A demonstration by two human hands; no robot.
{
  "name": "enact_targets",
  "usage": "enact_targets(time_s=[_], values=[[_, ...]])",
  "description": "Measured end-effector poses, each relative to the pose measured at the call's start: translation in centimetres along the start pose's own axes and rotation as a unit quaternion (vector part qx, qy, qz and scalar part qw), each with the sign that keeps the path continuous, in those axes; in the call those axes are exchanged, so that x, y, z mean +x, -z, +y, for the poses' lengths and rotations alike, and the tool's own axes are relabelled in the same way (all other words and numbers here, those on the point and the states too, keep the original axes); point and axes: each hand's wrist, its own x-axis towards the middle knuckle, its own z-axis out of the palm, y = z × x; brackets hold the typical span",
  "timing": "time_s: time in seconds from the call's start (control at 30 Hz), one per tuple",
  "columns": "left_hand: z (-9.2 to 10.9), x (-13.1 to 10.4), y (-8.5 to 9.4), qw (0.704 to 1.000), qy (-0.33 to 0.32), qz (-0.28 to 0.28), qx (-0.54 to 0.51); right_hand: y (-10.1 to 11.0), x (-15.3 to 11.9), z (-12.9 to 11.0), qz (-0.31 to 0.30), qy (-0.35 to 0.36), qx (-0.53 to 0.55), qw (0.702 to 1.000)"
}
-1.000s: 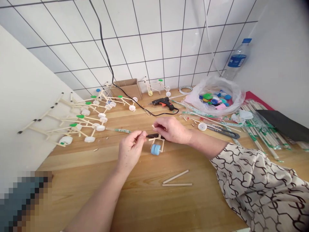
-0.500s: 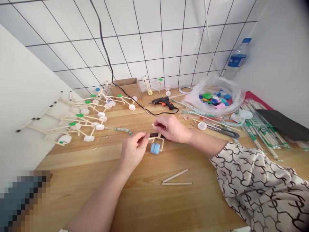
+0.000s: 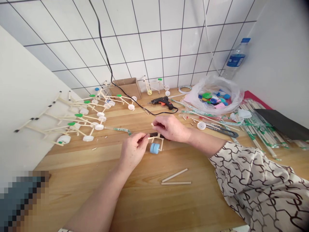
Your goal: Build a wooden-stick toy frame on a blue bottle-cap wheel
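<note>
Two hands stand near each other, a narrow gap between them. The left hand (image 3: 134,148) pinches the near end of a dark strip (image 3: 153,134), its long axis spanning that gap roughly crosswise. Below the strip, between the hands, sit blue caps (image 3: 154,148) on a small stick frame (image 3: 161,144). The right hand (image 3: 171,129), nearer the frame, grips its upper part.

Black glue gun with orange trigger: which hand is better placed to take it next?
Probably the right hand: the glue gun lies just beyond it. The left hand is farther away, pinching a narrow black strip. Yet the right hand also seems occupied, holding a pale wooden frame.
</note>
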Motion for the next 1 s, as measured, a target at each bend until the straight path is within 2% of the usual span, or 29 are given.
enact_targets(time_s=[0.47,1.0], values=[[-0.44,-0.19,-0.20,1.000,0.011,-0.015,0.013,0.00,0.03,0.04,-0.004,-0.008,0.002,1.000],[-0.04,-0.18,-0.06,1.000,0.016,-0.013,0.015,0.01,0.01,-0.02,-0.010,-0.013,0.004,1.000]])
